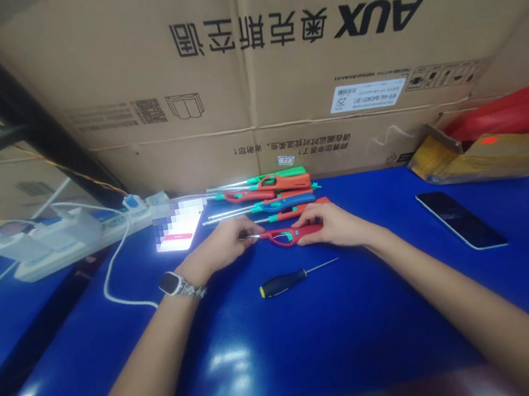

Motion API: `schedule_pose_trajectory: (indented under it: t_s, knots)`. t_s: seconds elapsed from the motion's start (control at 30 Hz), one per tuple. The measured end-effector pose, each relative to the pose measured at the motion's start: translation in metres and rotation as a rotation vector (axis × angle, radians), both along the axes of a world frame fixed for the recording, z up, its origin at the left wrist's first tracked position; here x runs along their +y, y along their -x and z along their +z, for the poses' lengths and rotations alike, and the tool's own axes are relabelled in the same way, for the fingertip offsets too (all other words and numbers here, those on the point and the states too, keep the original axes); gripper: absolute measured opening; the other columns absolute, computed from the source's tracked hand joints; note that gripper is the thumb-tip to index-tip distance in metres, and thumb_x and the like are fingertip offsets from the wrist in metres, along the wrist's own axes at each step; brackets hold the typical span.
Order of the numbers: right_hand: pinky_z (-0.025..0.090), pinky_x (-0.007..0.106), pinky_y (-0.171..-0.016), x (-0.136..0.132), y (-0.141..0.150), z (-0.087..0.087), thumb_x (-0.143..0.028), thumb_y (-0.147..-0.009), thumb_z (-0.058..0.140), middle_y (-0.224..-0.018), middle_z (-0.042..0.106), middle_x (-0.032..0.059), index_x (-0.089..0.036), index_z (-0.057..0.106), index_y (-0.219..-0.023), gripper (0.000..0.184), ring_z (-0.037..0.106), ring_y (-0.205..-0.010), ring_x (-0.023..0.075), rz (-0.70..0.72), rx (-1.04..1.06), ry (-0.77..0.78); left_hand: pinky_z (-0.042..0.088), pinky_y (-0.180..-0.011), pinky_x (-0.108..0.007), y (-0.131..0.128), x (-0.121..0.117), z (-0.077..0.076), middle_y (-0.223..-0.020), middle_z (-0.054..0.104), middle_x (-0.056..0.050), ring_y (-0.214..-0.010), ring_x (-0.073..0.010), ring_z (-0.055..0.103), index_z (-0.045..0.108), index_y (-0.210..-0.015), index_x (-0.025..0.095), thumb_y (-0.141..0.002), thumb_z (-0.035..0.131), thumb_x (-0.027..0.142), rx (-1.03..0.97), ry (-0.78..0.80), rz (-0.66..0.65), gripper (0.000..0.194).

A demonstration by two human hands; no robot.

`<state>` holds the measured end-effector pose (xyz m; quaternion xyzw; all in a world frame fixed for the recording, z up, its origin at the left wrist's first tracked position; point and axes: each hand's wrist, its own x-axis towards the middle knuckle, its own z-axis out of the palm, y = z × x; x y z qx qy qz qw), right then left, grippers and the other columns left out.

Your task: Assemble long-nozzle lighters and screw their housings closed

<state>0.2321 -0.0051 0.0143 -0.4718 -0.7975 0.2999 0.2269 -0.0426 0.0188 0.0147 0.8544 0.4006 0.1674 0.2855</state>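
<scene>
A red long-nosed gas lighter point(289, 237) lies crosswise between my hands, its trigger loop showing. My left hand point(225, 244), with a watch point(177, 284) on its wrist, pinches the lighter's metal nozzle end. My right hand point(334, 224) grips the handle end. Just behind are several more lighters in a loose pile, among them a blue one point(290, 202), a green one point(290, 172) and an orange one point(284, 183). Nearer to me a screwdriver point(283, 283) with a black and yellow handle rests on the blue table point(290, 349), its shaft toward the right.
A lit phone point(181, 229) lies left of the lighters, a dark phone point(461, 219) at the right. White power strips with plugs point(79, 239) and cables occupy the left. An open cardboard box point(495, 156) sits at the back right. Large cartons point(247, 93) wall off the back.
</scene>
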Motion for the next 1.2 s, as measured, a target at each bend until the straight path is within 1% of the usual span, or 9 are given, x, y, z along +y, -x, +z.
schedule_pose_trajectory:
  t_s: [0.13, 0.23, 0.4, 0.6, 0.7, 0.8, 0.9, 1.07, 1.2]
  knots:
    - [0.049, 0.038, -0.084, 0.001, 0.001, -0.002, -0.031, -0.071, 0.083, -0.097, 0.071, 0.0056, -0.019, 0.075, -0.093, 0.026, 0.065, -0.092, 0.0228, -0.002, -0.006, 0.009, 0.05, -0.08, -0.033, -0.002, -0.003, 0.001, -0.099, 0.073, -0.008, -0.086, -0.0205, 0.065, 0.073, -0.105, 0.016, -0.084, 0.058, 0.021, 0.022, -0.007, 0.008, 0.027]
    - [0.049, 0.038, -0.086, -0.001, 0.0, -0.003, -0.029, -0.073, 0.082, -0.1, 0.07, 0.0054, -0.019, 0.073, -0.095, 0.026, 0.064, -0.095, 0.0223, 0.009, 0.03, 0.005, 0.051, -0.077, -0.032, -0.008, -0.008, 0.002, -0.099, 0.071, -0.008, -0.084, -0.0205, 0.065, 0.073, -0.106, 0.016, -0.082, 0.062, 0.027, 0.018, -0.036, 0.05, 0.029]
    - [0.048, 0.039, -0.087, -0.006, -0.003, -0.007, -0.027, -0.078, 0.077, -0.1, 0.07, 0.0045, -0.018, 0.068, -0.097, 0.023, 0.064, -0.094, 0.0209, 0.039, 0.099, -0.014, 0.048, -0.07, -0.029, -0.018, -0.011, 0.003, -0.088, 0.068, -0.007, -0.075, -0.0176, 0.06, 0.075, -0.1, 0.017, -0.091, 0.059, 0.04, -0.028, -0.094, 0.007, 0.03]
    - [0.048, 0.036, -0.083, -0.006, -0.006, -0.015, -0.029, -0.077, 0.077, -0.096, 0.068, 0.0037, -0.018, 0.063, -0.092, 0.024, 0.063, -0.09, 0.02, 0.021, 0.127, -0.023, 0.049, -0.08, -0.033, -0.023, -0.011, -0.004, -0.096, 0.065, -0.008, -0.087, -0.0211, 0.061, 0.074, -0.104, 0.017, -0.081, 0.073, 0.047, -0.044, -0.124, -0.005, 0.038]
    - [0.049, 0.038, -0.087, -0.007, -0.005, -0.017, -0.027, -0.076, 0.077, -0.1, 0.067, 0.0042, -0.018, 0.062, -0.096, 0.027, 0.063, -0.094, 0.0202, 0.019, 0.142, -0.038, 0.05, -0.081, -0.034, -0.027, -0.012, -0.008, -0.097, 0.063, -0.008, -0.09, -0.0221, 0.061, 0.073, -0.104, 0.018, -0.08, 0.075, 0.046, -0.028, -0.138, -0.021, 0.036]
    - [0.049, 0.038, -0.093, -0.01, -0.003, -0.017, -0.018, -0.074, 0.074, -0.107, 0.065, 0.0056, -0.019, 0.06, -0.106, 0.035, 0.062, -0.1, 0.0201, 0.043, 0.185, -0.083, 0.051, -0.081, -0.035, -0.029, -0.011, -0.01, -0.099, 0.061, -0.008, -0.09, -0.0223, 0.061, 0.072, -0.106, 0.017, -0.082, 0.074, 0.044, -0.035, -0.132, -0.041, 0.036]
    - [0.049, 0.039, -0.094, -0.013, -0.002, -0.015, -0.013, -0.072, 0.072, -0.108, 0.063, 0.0058, -0.019, 0.059, -0.108, 0.039, 0.062, -0.1, 0.02, 0.069, 0.176, -0.131, 0.051, -0.083, -0.036, -0.028, -0.01, -0.011, -0.1, 0.06, -0.008, -0.091, -0.0226, 0.06, 0.071, -0.109, 0.017, -0.083, 0.072, 0.044, -0.053, -0.126, -0.06, 0.038]
    - [0.048, 0.042, -0.094, -0.013, 0.001, -0.017, -0.029, -0.079, 0.077, -0.104, 0.064, 0.0064, -0.02, 0.066, -0.102, 0.028, 0.061, -0.102, 0.0228, 0.036, 0.103, -0.17, 0.05, -0.088, -0.038, -0.028, -0.013, -0.011, -0.101, 0.062, -0.008, -0.095, -0.0232, 0.06, 0.071, -0.109, 0.018, -0.084, 0.071, 0.044, -0.076, -0.117, -0.075, 0.037]
    - [0.048, 0.04, -0.093, -0.01, 0.001, -0.02, -0.028, -0.078, 0.079, -0.1, 0.064, 0.005, -0.02, 0.069, -0.1, 0.026, 0.063, -0.097, 0.0211, 0.03, 0.133, -0.143, 0.051, -0.083, -0.035, -0.029, -0.014, -0.006, -0.1, 0.064, -0.009, -0.09, -0.0216, 0.062, 0.072, -0.108, 0.017, -0.088, 0.065, 0.039, -0.043, -0.139, -0.059, 0.03]
